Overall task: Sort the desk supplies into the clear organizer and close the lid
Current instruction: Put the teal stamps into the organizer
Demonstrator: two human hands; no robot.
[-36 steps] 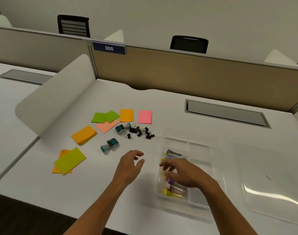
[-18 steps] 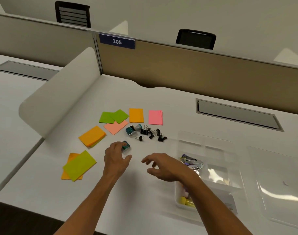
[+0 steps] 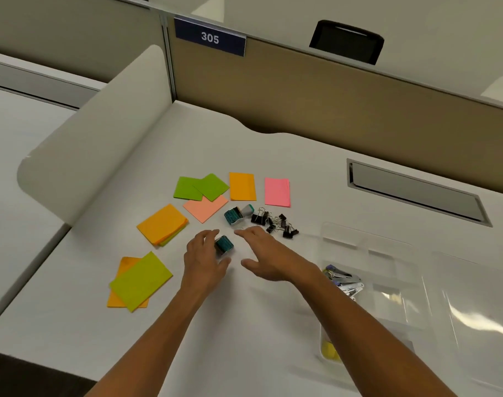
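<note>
- Left hand (image 3: 205, 257): fingers curled round a teal stamp (image 3: 224, 245), gripping it at the desk surface; whether it is lifted clear cannot be told.
- Right hand (image 3: 268, 257): fingers spread and relaxed, holding nothing, hovering just beside the held stamp and near the second teal stamp (image 3: 236, 214).
- Second teal stamp: lying on its side on the white desk (image 3: 273, 325), just beside the heap of black binder clips (image 3: 276, 223).
- Sticky-note pads: green pair (image 3: 200, 187), orange (image 3: 242, 186), pink (image 3: 277, 192), salmon (image 3: 205, 208), orange stack (image 3: 162, 224), lime over orange (image 3: 139, 280); all loose on the desk, none sorted.
- Clear organizer (image 3: 367, 247): on the right, open; one compartment holds staplers (image 3: 343, 280), a nearer one holds something yellow (image 3: 329, 346), partly hidden by the right forearm.
- Lid (image 3: 479, 296): lying flat beside the organizer on its right, not fitted.
- Step in hand, by judgement: collecting the stamps; notes and clips remain, so the task is early.
- Next move calls for: carrying the held stamp rightward to a free compartment, with the right hand likely taking the second stamp.
</note>
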